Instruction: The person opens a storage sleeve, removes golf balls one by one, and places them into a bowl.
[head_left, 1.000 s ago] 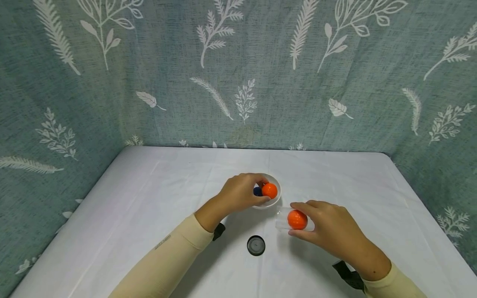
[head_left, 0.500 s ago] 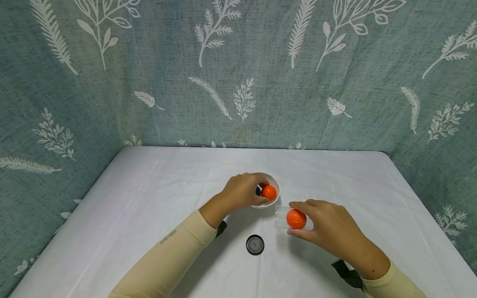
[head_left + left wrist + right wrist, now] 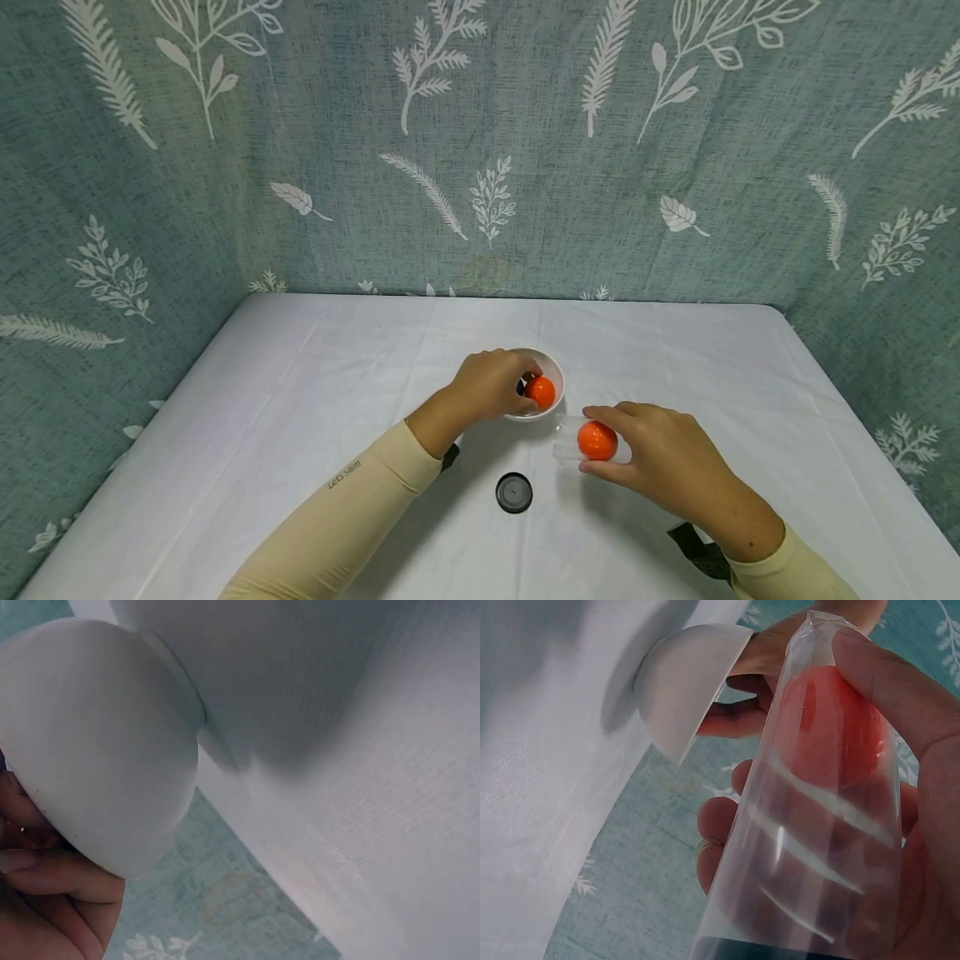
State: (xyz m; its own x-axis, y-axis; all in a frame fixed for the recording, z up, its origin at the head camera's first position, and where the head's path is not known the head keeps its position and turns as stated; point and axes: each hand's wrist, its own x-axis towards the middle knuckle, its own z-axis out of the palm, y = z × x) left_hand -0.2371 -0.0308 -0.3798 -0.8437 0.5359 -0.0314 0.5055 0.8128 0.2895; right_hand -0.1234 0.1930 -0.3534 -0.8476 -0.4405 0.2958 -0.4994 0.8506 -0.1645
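My left hand reaches into a white bowl, thumb and fingers curled at the sides of an orange ball. A sliver of something dark shows behind that ball, mostly hidden by the hand. In the left wrist view the outer wall of the bowl covers most of the fingers. My right hand grips a clear plastic tube lying sideways above the table. Inside the tube sits another orange ball, close to the thumb. Its lower end shows a dark area in the right wrist view.
A round black lid lies on the white-covered table, between the forearms and nearer the person. Green leaf-patterned fabric hangs along the back and sides of the table.
The orange ball at my left hand has sunk slightly lower in the bowl, and the dark blue ball beside it has become mostly hidden. My right hand and the tube stay nearly still.
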